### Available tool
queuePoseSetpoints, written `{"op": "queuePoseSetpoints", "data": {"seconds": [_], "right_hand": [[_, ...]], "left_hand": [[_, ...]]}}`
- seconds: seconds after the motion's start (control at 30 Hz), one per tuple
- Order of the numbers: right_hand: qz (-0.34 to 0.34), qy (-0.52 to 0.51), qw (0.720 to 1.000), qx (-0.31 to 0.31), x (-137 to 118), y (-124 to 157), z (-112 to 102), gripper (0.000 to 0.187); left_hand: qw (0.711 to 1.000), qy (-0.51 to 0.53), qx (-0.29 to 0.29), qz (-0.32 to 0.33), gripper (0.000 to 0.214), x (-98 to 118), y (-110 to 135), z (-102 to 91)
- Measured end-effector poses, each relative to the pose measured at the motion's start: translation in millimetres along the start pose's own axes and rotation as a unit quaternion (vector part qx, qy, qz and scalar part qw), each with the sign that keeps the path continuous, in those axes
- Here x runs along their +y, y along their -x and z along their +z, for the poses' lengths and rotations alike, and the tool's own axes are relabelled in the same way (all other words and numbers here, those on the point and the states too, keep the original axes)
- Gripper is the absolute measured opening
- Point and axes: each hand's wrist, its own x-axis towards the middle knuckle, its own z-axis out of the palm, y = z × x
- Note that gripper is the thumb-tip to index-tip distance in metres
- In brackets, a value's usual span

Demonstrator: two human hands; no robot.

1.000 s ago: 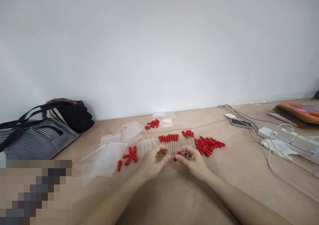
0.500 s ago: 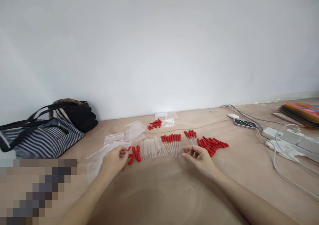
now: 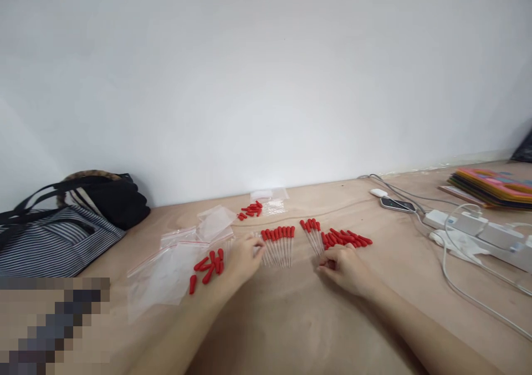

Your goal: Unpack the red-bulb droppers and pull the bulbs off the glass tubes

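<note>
My left hand [image 3: 245, 257] is over the row of thin clear tubes and covers most of them. Its fingers are drawn together beside a fan of red-bulbed droppers [image 3: 280, 243]; whatever they pinch is hidden. My right hand [image 3: 344, 267] has its fingers curled towards the thumb, at the lower tips of a smaller group of red-bulbed droppers [image 3: 312, 234]. I cannot make out anything in it. Loose red rubber bulbs [image 3: 211, 265] lie left of my left hand. A larger heap of red bulbs [image 3: 347, 237] lies just beyond my right hand.
Clear zip bags [image 3: 160, 270] spread on the left, near a striped bag [image 3: 58, 236]. Small red pieces [image 3: 251, 210] and a clear packet [image 3: 274, 198] lie at the back. On the right are a phone-like device [image 3: 397, 204], a power strip [image 3: 494, 234] with cables and colourful sheets [image 3: 494, 186].
My left hand has moved right, from the loose red bulbs to the clear tubes. My right hand has closed its fingers more and sits by the smaller dropper group. The view has shifted slightly.
</note>
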Motion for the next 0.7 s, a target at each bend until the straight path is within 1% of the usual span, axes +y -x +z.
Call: {"op": "queuePoseSetpoints", "data": {"seconds": [0.07, 0.13, 0.2, 0.27, 0.37, 0.5, 0.6, 0.7], "right_hand": [[0.024, 0.012, 1.0, 0.005, 4.6, -0.5, -3.1, 0.011], [0.067, 0.022, 0.997, 0.023, 11.8, -1.1, -5.4, 0.01], [0.104, 0.029, 0.993, 0.051, 19.9, -1.5, -7.1, 0.011], [0.129, 0.023, 0.988, 0.077, 26.8, -1.8, -8.0, 0.014], [0.163, 0.008, 0.981, 0.102, 31.7, -2.5, -8.7, 0.018], [0.201, -0.007, 0.975, 0.099, 29.5, -4.4, -9.8, 0.02], [0.207, -0.018, 0.974, 0.096, 26.7, -5.2, -9.6, 0.021], [0.197, -0.028, 0.974, 0.105, 26.3, -4.9, -8.1, 0.022]], "left_hand": [[1.0, 0.005, -0.023, 0.015, 0.012, 32.8, -9.4, 23.3], [0.999, -0.004, -0.034, 0.006, 0.013, 61.0, -20.3, 43.7], [0.999, -0.019, -0.043, -0.026, 0.02, 82.5, -32.7, 58.7], [0.996, -0.032, -0.055, -0.066, 0.03, 97.0, -45.6, 68.5], [0.989, -0.04, -0.081, -0.118, 0.039, 107.7, -62.0, 75.9], [0.979, -0.032, -0.119, -0.165, 0.041, 109.1, -72.8, 78.1], [0.972, -0.019, -0.142, -0.183, 0.037, 107.3, -74.5, 77.4], [0.971, -0.008, -0.15, -0.188, 0.033, 107.6, -74.3, 75.1]]}}
